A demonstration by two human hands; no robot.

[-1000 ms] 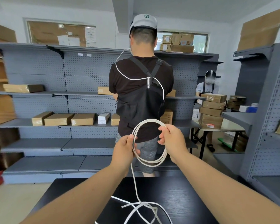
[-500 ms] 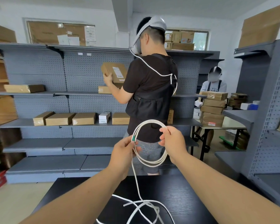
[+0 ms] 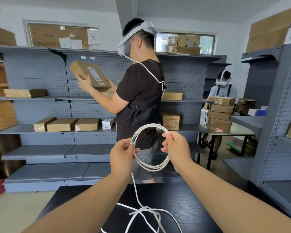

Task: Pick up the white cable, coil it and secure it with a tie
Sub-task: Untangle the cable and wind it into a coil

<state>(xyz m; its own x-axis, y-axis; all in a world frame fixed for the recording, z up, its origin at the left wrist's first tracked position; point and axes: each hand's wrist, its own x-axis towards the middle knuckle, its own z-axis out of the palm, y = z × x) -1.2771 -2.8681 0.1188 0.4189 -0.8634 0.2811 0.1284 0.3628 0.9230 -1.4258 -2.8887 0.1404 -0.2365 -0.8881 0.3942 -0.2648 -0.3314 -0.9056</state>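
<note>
White loops of the cable (image 3: pixel 151 125) hang in the air between my two hands, above the black worktop (image 3: pixel 183 195). My left hand (image 3: pixel 123 155) pinches one side of the loops, with thumb and fingers closed on the strands just below the green plug (image 3: pixel 133 140) at the cable end. My right hand (image 3: pixel 176 148) holds the opposite side, its fingers curled round the strands. One strand drops from my left hand to the worktop, where the rest of the cable lies in a loose tangle (image 3: pixel 146 210).

I judge that the picking up is done and the coiling is only partly done. The loose part must be wound in, and after that the tie put on. I see no tie anywhere in view.
</note>
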